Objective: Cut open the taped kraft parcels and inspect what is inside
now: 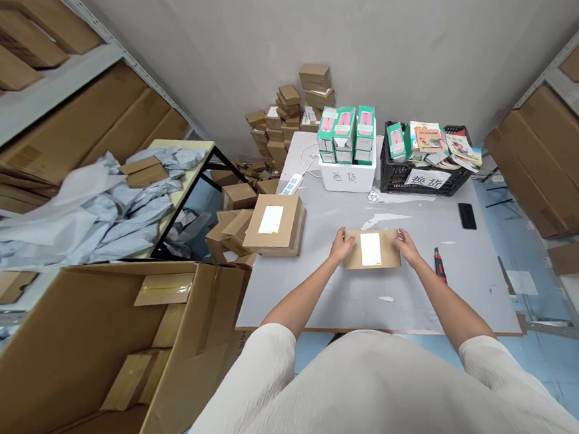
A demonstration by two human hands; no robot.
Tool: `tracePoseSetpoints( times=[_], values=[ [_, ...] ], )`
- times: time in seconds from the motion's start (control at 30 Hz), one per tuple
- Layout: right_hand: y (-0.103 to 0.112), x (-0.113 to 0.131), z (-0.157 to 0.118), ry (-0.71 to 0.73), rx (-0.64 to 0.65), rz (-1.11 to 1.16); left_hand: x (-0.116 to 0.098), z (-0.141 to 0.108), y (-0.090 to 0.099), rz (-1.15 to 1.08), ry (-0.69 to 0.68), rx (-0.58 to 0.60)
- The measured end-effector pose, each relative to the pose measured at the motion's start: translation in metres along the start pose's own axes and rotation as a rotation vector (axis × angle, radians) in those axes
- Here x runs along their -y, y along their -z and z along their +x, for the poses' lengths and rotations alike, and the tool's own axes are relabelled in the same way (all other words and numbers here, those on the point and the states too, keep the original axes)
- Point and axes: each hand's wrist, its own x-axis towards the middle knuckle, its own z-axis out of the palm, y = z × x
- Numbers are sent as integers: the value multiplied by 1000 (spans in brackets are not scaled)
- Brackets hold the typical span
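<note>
A kraft box [385, 254] bearing a white label [370, 249] lies flat on the worktop [283, 297], clasped at both ends by the left hand [342, 245] and right hand [406, 246], fingers [399, 235] spread, beside a second labelled box [271, 227], with a foam bin [346, 179] marked 退货 and a crate [398, 174] marked 换货 beyond.

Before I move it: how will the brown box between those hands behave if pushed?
The kraft cardboard box looks stiff, its edges square between the left hand and right hand. Low and flat, it would likely slide rather than tip or roll. It may be light, though its contents are hidden.
</note>
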Motion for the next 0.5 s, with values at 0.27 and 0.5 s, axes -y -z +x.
tracePoseSetpoints(
  times=[0.27,0.5],
  values=[
    [5,3,4,101,-97,-9,-20,-14,8,9,-96,-103],
    [6,-16,-6,43,-173,-115,-10,-29,12,151,1,-111]
  ],
)
